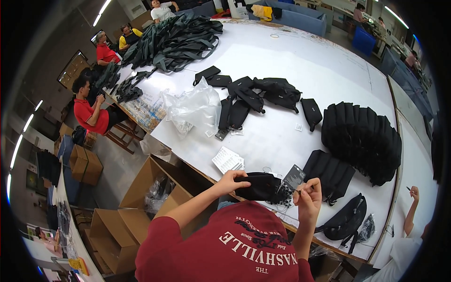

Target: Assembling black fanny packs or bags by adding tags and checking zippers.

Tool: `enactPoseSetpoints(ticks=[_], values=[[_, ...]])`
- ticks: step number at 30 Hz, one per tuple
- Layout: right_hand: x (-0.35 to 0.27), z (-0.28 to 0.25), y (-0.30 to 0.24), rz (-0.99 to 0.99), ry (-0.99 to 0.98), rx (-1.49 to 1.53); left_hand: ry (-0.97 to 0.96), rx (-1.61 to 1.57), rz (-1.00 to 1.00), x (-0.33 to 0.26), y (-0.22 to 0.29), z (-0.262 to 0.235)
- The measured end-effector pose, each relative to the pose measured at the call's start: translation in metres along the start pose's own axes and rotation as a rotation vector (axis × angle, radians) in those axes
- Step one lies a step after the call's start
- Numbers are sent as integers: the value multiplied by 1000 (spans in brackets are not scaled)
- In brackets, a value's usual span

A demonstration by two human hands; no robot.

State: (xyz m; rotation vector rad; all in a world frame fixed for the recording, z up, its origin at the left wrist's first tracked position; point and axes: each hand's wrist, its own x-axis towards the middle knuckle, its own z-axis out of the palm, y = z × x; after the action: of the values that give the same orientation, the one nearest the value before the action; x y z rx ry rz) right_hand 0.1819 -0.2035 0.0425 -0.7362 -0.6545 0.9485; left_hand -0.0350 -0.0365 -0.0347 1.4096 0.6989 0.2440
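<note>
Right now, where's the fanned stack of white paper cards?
Head view, near the middle: the stack lies on the white tabletop, just beyond the left hand holding a black fabric pouch, nearer than the crumpled translucent plastic.

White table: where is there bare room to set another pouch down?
Widest: far side of the white table, beyond the scattered black pouches and the long black row. Smaller: between the white cards and the lone pouch, where a small label lies. Crowded: around the left hand and right hand, with the held pouch, tangled black cords and dark tag.
</note>
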Motion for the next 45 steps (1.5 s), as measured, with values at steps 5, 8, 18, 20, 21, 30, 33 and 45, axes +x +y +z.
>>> enactPoseSetpoints(ticks=[5,8,18,20,21,30,33,45], values=[[0,-1,-4,-24,-18,-20,-41,-36,36,1,3,5],[0,-1,-3,-26,-14,-32,-63,-13,-7,0,8,9],[-3,-3,-1,5,-29,-81,113,-17,-12,3,1,6],[-6,-1,-3,5,-10,-86,138,-29,10,-1,5,10],[-8,1,-5,6,10,-91,139,-31,10,-4,7,13],[8,19,-4,-278,-93,-1297,112,912,772,1,61,37],[12,33,3,-261,-211,-1331,187,996,906,-5,84,43],[2,35,-8,-235,-223,-1391,170,1015,1034,-12,88,47]])
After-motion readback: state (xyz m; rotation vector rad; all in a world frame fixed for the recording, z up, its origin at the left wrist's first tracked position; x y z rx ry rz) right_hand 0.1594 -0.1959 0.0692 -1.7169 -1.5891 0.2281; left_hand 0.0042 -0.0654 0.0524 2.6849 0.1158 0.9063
